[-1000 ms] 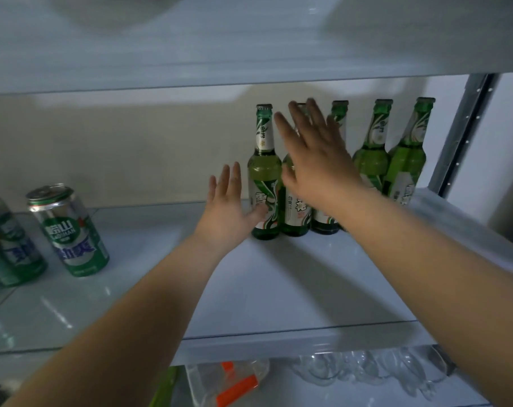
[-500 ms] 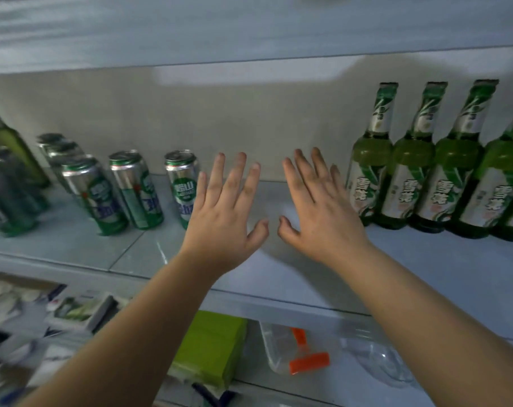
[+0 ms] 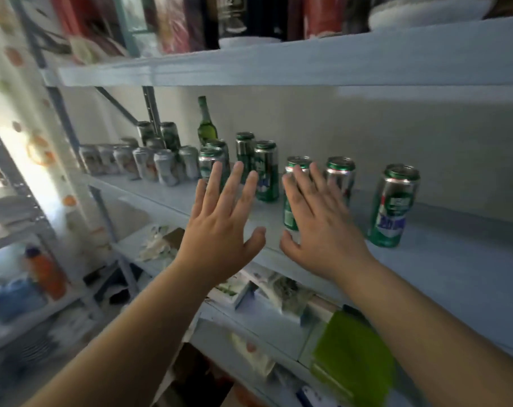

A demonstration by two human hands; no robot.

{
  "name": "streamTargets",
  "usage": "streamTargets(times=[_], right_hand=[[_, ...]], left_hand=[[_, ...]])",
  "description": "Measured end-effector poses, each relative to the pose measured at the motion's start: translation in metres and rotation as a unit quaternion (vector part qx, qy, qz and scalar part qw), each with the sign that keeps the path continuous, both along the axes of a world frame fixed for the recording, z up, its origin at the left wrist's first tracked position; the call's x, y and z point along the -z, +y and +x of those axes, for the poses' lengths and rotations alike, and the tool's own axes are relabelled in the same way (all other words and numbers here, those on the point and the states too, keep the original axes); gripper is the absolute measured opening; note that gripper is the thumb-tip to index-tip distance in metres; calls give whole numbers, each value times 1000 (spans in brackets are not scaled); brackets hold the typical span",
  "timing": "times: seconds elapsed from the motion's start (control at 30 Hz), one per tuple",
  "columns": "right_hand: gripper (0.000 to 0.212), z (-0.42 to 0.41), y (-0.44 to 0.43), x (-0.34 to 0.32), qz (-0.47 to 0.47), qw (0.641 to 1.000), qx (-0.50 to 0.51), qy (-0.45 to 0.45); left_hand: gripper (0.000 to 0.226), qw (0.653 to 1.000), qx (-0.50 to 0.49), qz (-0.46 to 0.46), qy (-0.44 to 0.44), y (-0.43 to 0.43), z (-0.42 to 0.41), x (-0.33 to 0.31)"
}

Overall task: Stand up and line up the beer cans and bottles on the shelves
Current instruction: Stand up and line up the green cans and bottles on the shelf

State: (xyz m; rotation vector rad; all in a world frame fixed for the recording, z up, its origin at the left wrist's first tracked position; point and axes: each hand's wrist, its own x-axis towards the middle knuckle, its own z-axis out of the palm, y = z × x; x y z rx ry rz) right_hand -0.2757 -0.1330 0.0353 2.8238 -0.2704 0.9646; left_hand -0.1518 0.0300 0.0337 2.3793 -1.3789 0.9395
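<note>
Far left of the middle shelf: crowded cluster of pale silver cans, apparently upright, blurred, not in any row. Behind them, against the wall: one green glass bottle, upright, long-necked, label unreadable. Next along: several bunched green cans, upright, staggered front to back. In front of these: left hand, flat, fingers straight and spread, holding nothing. Just beside it, thumbs near but apart: right hand, likewise flat and empty, fingers across the front of a covered green can; touching or not, impossible to tell. Further right: a middle green can near, then an end green can well apart, set forward. Cans judged thin-walled metal, smooth, glossy, cylindrical; firm if full, easily dented if empty; weight unknown. Best taken round the mid-body, or nudged low on the wall to avoid tipping. Bottle judged heavier, hard, slippery, breakable; best gripped at the body or shoulder. Shelf surface pale, smooth, painted-looking; likely easy sliding.
</note>
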Motion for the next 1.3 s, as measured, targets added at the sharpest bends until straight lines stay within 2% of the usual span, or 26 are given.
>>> streamTargets(times=[0.17,0.3,0.57,0.73,0.87,1.03,1.17,1.3], right_hand=[[83,75,57,-7,-10,999,-41,9],[83,117,76,-13,-3,998,-55,9],[81,182,57,-9,29,997,-65,8],[82,224,35,-11,76,995,-66,-10],[82,254,20,-18,105,992,-65,-22],[80,277,13,-21,119,990,-70,-24],[82,288,9,-25,134,989,-58,-13],[84,294,10,-27,136,990,-39,0]], left_hand=[[84,1000,-29,-1,6,67,61,-3],[83,999,-50,5,16,88,99,-4],[81,999,-28,6,27,68,159,0],[80,998,-15,-2,65,41,202,-1],[78,990,-1,-46,135,20,240,-13],[80,961,8,-123,246,-9,286,-20],[87,931,-4,-134,339,-40,331,-31],[96,915,18,-132,382,-77,382,-46]])
